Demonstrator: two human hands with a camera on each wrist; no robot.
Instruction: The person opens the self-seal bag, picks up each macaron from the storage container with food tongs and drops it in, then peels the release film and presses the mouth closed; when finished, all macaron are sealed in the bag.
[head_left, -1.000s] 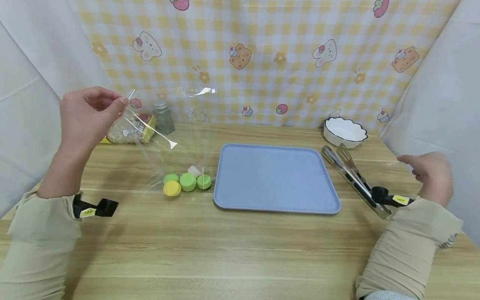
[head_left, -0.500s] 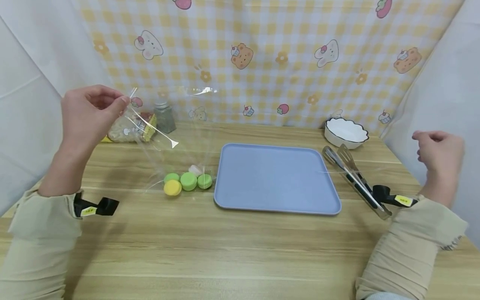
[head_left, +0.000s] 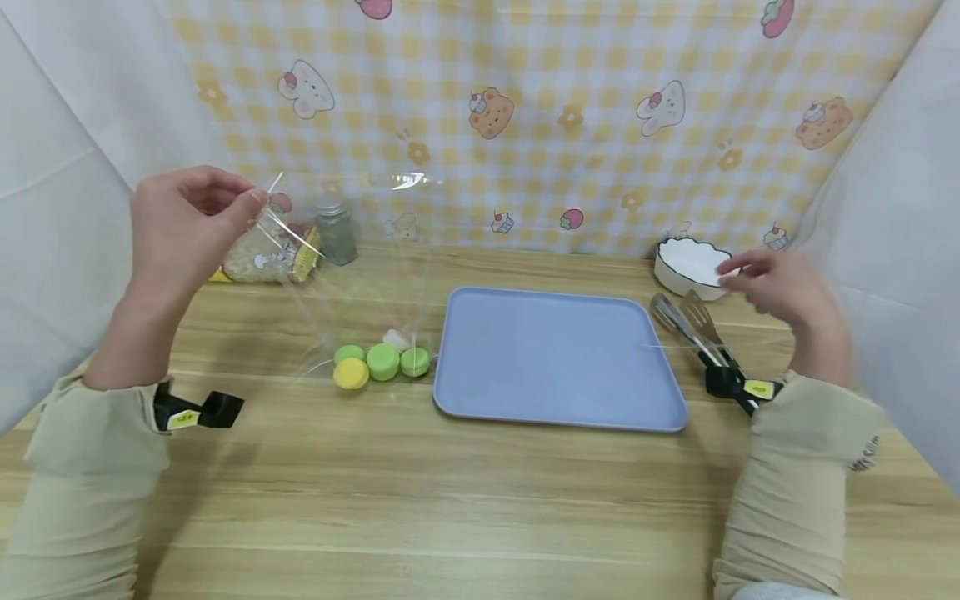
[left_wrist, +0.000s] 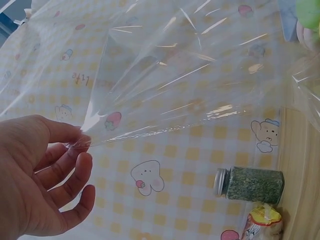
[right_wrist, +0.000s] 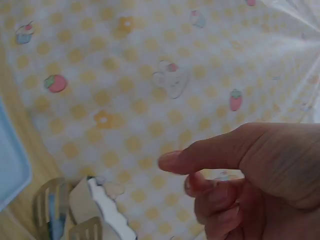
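Note:
A clear plastic bag (head_left: 363, 287) hangs from my left hand (head_left: 183, 221), whose thumb and index finger pinch its upper left corner. In the left wrist view the film (left_wrist: 165, 75) stretches out from the fingertips, while the other fingers curl loosely. Green macarons (head_left: 383, 362), a yellow macaron (head_left: 351, 373) and a small pale piece (head_left: 396, 339) sit at the bag's bottom. My right hand (head_left: 783, 287) hovers in front of the white dish (head_left: 686, 265), above the tongs and slotted turner. Nothing shows between its loosely bent fingers in the right wrist view.
A blue tray (head_left: 558, 358) lies mid-table, just right of the bag. Tongs (head_left: 671, 319) and a slotted turner (head_left: 699, 315) lie beside it. At the back left stand a shaker jar of green herbs (head_left: 337, 235) and a food packet (head_left: 262, 260). A checked cloth (head_left: 570, 83) hangs behind.
My right hand lifts slightly at the far right, then swings left to the white dish, its fingers loosening. The left hand keeps its pinch on the bag almost unmoved.

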